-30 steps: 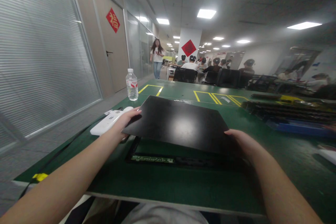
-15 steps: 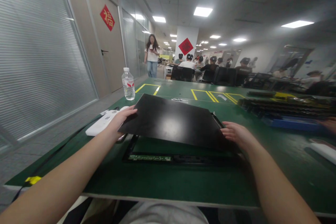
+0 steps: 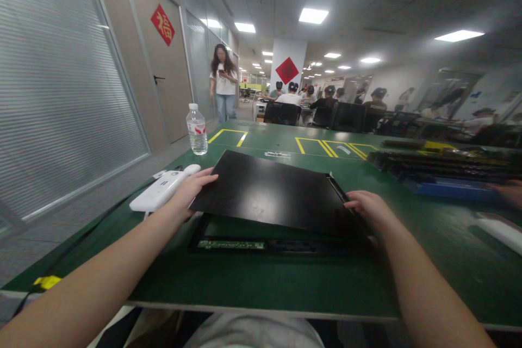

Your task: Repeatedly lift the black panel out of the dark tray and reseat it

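A thin, glossy black panel (image 3: 265,190), like a screen sheet, is held tilted over a black frame (image 3: 285,247). A green circuit strip (image 3: 230,244) shows along the frame's near side. My left hand (image 3: 196,190) grips the panel's left edge, thumb on top and fingers underneath. At the right, my right hand (image 3: 369,207) is closed on the frame's right bar, close against the panel's edge. The panel hides most of the frame, and the tips of my right fingers are partly out of sight.
On the green table (image 3: 253,283) lie a white device (image 3: 157,193) to the left and a water bottle (image 3: 197,129) behind it. Black strips (image 3: 432,166) and a blue tray (image 3: 444,186) stand at right, near another person's hand (image 3: 509,193). A person (image 3: 224,81) walks beyond.
The panel's right side has shifted slightly left, so more of the frame's right bar shows. My right fingers have closed onto that bar. The walking person has come nearer.
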Demonstrator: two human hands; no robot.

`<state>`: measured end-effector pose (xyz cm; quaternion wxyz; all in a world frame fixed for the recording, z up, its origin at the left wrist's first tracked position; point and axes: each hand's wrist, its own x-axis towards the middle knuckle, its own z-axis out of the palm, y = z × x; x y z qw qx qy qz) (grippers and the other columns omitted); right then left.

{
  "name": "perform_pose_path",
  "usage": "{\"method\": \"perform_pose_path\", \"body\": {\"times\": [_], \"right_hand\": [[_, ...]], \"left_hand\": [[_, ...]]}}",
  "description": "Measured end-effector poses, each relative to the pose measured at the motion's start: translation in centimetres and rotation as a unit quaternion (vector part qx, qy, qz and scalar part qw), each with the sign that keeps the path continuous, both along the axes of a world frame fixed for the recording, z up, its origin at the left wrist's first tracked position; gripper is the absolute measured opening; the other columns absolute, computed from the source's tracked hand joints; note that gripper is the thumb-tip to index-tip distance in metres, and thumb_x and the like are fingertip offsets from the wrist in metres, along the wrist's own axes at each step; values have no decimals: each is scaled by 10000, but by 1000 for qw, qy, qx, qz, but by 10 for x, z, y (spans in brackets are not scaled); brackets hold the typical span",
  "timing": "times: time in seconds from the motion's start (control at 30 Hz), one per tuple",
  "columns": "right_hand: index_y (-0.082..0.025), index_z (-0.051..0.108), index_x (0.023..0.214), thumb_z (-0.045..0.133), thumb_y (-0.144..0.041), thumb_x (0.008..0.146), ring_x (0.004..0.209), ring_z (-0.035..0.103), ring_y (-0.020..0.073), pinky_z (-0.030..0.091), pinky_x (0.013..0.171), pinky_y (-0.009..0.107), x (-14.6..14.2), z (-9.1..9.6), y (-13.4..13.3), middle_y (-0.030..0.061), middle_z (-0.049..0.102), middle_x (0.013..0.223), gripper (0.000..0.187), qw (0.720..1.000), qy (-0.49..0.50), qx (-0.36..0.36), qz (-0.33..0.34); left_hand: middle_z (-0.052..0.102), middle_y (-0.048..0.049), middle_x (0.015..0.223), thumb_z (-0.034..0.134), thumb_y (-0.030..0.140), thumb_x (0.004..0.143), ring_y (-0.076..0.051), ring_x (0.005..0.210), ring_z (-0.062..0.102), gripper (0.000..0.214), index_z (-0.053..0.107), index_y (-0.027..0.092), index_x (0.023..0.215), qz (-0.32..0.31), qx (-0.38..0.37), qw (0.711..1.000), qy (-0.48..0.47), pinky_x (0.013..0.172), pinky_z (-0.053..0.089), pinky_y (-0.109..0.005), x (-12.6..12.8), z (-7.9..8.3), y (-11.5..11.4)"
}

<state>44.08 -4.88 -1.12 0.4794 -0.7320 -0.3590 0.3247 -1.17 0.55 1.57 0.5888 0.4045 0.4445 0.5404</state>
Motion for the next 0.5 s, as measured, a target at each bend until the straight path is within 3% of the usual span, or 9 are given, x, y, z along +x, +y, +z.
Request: {"method": "perform_pose_path", "body": {"times": [0.1,0.27,0.5], "right_hand": [[-178,654,782,631,-230,702,448,476,132,308,426,233,-1,1,-1,82,717,613,98,1000,-21,-4,-14],[-192,652,773,636,-223,699,565,599,181,414,526,268,-2,4,-4,79,715,613,82,999,-44,-2,-21],[-202,662,782,633,-251,698,634,617,209,431,572,301,6,2,-4,69,717,625,103,996,-91,2,-25]], "left_hand": [[792,-100,838,714,102,676,-254,736,760,413,712,125,1088,-1,-5,1000,8,608,606,-292,2,-1,-1],[792,-83,860,722,102,674,-264,787,759,404,718,159,1073,-3,-14,1000,18,671,612,-323,6,-2,-4],[786,-94,954,727,156,704,-301,885,744,349,722,204,1050,-35,-3,998,42,767,595,-389,8,-8,-5]]}}
